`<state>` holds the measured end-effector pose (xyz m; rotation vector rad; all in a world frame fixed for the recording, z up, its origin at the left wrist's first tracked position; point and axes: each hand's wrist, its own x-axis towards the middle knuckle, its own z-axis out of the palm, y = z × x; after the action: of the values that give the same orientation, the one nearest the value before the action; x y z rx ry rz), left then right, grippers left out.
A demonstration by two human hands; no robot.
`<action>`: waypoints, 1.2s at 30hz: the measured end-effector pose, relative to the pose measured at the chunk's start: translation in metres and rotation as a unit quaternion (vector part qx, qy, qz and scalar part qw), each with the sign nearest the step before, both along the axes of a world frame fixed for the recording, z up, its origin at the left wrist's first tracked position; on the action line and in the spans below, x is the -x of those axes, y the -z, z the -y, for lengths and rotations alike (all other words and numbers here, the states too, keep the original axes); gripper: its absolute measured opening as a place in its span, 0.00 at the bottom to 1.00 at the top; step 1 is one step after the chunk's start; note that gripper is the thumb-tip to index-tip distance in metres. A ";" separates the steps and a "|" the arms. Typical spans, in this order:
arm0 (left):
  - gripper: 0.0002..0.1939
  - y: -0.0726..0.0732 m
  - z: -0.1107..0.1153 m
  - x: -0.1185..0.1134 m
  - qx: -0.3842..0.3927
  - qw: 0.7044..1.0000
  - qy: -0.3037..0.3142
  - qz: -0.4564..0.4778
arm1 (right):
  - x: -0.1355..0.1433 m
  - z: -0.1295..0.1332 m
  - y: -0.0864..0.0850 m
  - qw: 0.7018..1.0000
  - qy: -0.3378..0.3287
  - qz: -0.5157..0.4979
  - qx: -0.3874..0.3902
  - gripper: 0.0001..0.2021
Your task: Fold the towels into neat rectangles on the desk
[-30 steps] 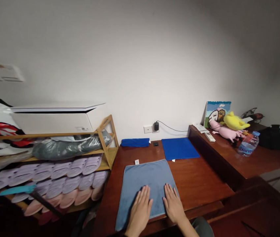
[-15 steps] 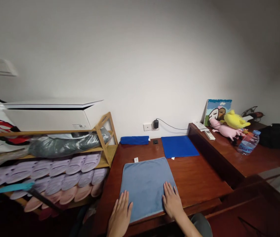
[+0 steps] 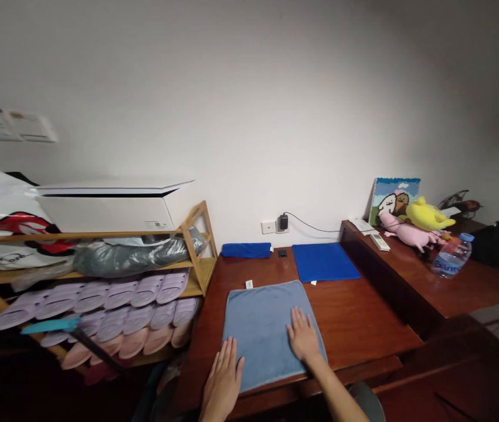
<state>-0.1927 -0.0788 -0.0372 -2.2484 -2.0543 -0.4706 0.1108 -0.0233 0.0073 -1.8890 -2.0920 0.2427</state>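
Observation:
A grey-blue cloth [image 3: 267, 328] lies spread flat on the brown wooden desk [image 3: 359, 319], with a small white tag at its far edge. My left hand [image 3: 224, 375] rests flat on its near left edge, fingers stretched out. On the right part of the cloth lies my right hand [image 3: 304, 335], palm down with the fingers extended. Behind it are a flat bright blue cloth [image 3: 326, 262] and, by the wall, a folded or rolled blue cloth [image 3: 246, 251].
A wooden rack [image 3: 196, 258] on the left holds several lilac and pink slippers [image 3: 119, 295] and a white box [image 3: 108, 212]. Plush toys [image 3: 427, 214], a water bottle [image 3: 452, 256] and a remote [image 3: 380, 242] sit on the raised surface at right. A charger [image 3: 283, 221] is plugged into the wall.
My right hand has moved up and inward over the cloth. My left hand stays at the left edge. The view has turned slightly left.

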 end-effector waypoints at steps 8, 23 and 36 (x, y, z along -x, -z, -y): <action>0.33 -0.017 -0.009 -0.015 -0.007 0.999 0.017 -0.026 | -0.017 0.019 -0.012 0.998 0.044 -0.003 -0.048 0.32; 0.34 -0.020 -0.038 0.009 0.049 0.999 0.015 -0.014 | -0.047 0.066 0.017 0.998 0.055 0.005 -0.004 0.32; 0.35 0.006 -0.042 0.019 -0.011 1.000 0.022 0.016 | 0.058 0.004 -0.006 0.999 -0.042 -0.021 0.010 0.31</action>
<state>-0.2121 -0.0372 -0.0434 -2.2928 -2.0075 -0.5334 0.0526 -0.0269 0.0128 -1.7936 -2.1504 0.3196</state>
